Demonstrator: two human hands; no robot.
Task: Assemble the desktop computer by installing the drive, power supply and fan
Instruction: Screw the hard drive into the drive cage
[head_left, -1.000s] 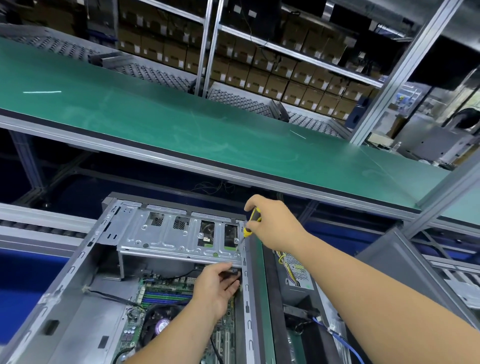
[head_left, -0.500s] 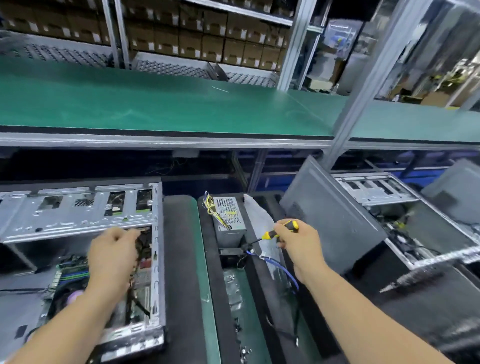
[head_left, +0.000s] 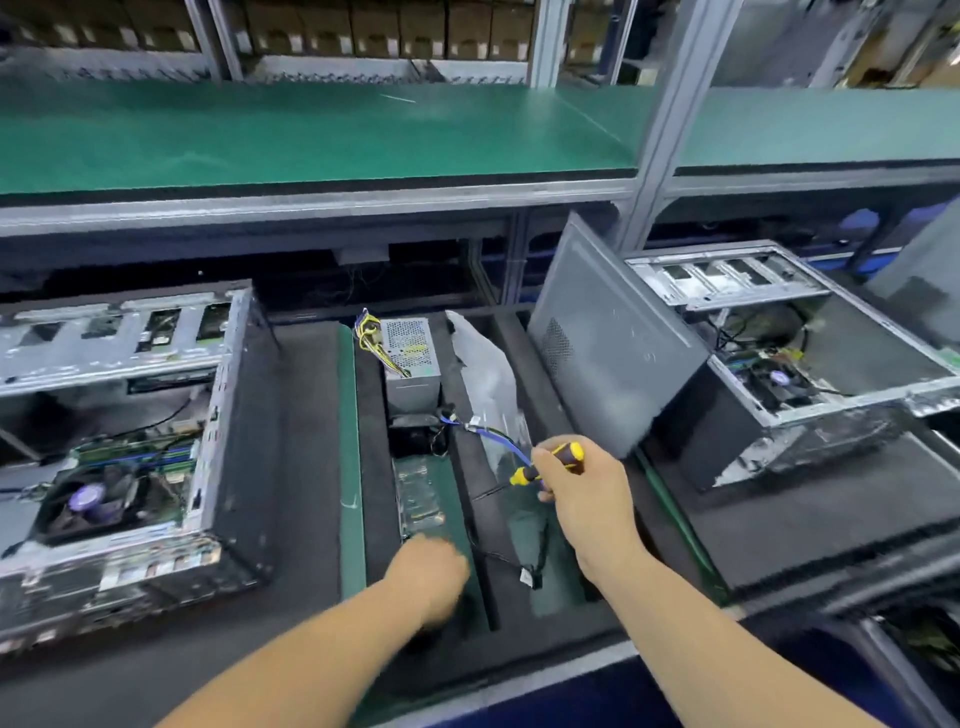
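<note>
The open computer case (head_left: 119, 441) lies on its side at the left, its motherboard and CPU fan showing. A grey power supply (head_left: 410, 358) with yellow wires stands in the parts tray's (head_left: 352, 467) middle slot. A blue cable (head_left: 498, 439) runs from just below it. My right hand (head_left: 587, 499) grips a yellow and black screwdriver (head_left: 550, 462) over the tray, tip pointing left and down. My left hand (head_left: 426, 577) is blurred, reaching down into the tray's green-floored slot beside a clear bag of small parts (head_left: 418, 493). Its fingers are hidden.
A grey side panel (head_left: 608, 343) leans against a second open case (head_left: 779, 353) at the right. A clear plastic bag (head_left: 485, 374) and thin black wires (head_left: 524, 566) lie in the tray. A green shelf (head_left: 311, 130) runs overhead.
My view has swung right from the left case to the tray. My left hand left the case and moved down into the tray. My right hand carried the screwdriver right and nearer.
</note>
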